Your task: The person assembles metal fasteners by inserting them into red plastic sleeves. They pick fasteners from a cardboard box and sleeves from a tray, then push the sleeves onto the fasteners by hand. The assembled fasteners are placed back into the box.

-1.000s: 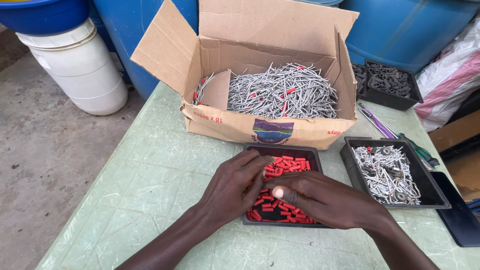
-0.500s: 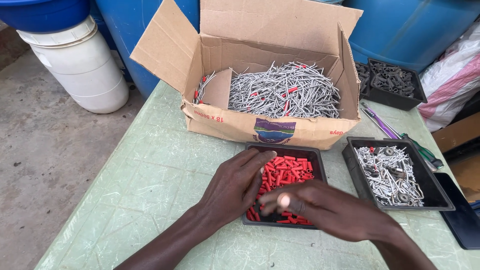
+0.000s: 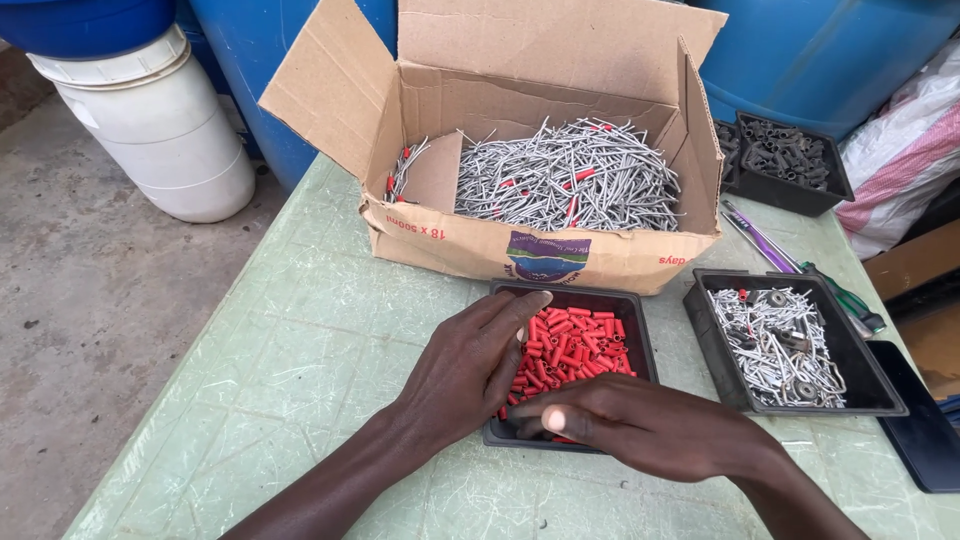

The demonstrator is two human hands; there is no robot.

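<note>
Resting in a black plastic tray on the pale green table, the heap of small red plastic sleeves sits right in front of me, just below the cardboard box. My left hand lies flat over the tray's left side, fingers stretched out and loose, touching the sleeves without gripping any. My right hand crosses the tray's near edge with its fingers curled and the thumb tucked forward; whether it pinches a sleeve I cannot tell. Just behind the tray stands the open cardboard box, filled with grey metal pins and a few red pieces among them. To my right sits a second black tray of grey pins and small washers. Farther back is a third black tray of dark parts. A white bucket stands on the concrete floor at left.
</note>
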